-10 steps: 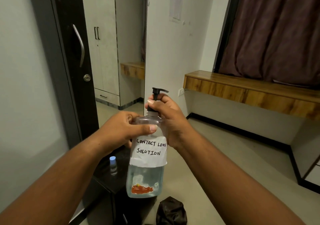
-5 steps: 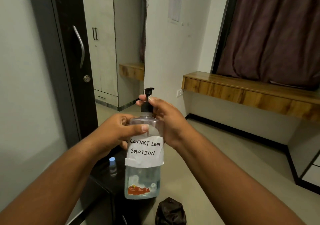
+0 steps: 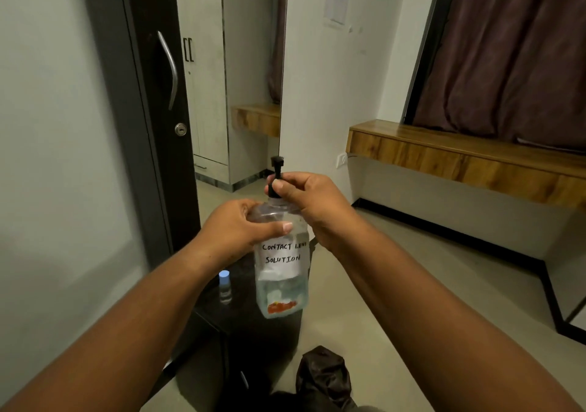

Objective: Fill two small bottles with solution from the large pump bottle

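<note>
A large clear pump bottle (image 3: 281,288), labelled "CONTACT LENS SOLUTION" and partly filled with clear liquid, is held upright in the air in front of me. My left hand (image 3: 236,229) grips its shoulder, thumb across the front. My right hand (image 3: 309,203) pinches the black collar of the pump (image 3: 276,172) at the neck. One small bottle (image 3: 224,287) with a pale blue cap stands on the dark cabinet top (image 3: 241,316) below, left of the big bottle. I see no second small bottle.
A dark door (image 3: 158,110) with a curved metal handle stands at left. A wooden ledge (image 3: 459,154) under a maroon curtain runs along the right wall. A dark bag (image 3: 323,376) lies on the floor by the cabinet.
The pump head has turned round from pointing right to facing away from me. Both hands and the bottle have shifted slightly left and lower in view.
</note>
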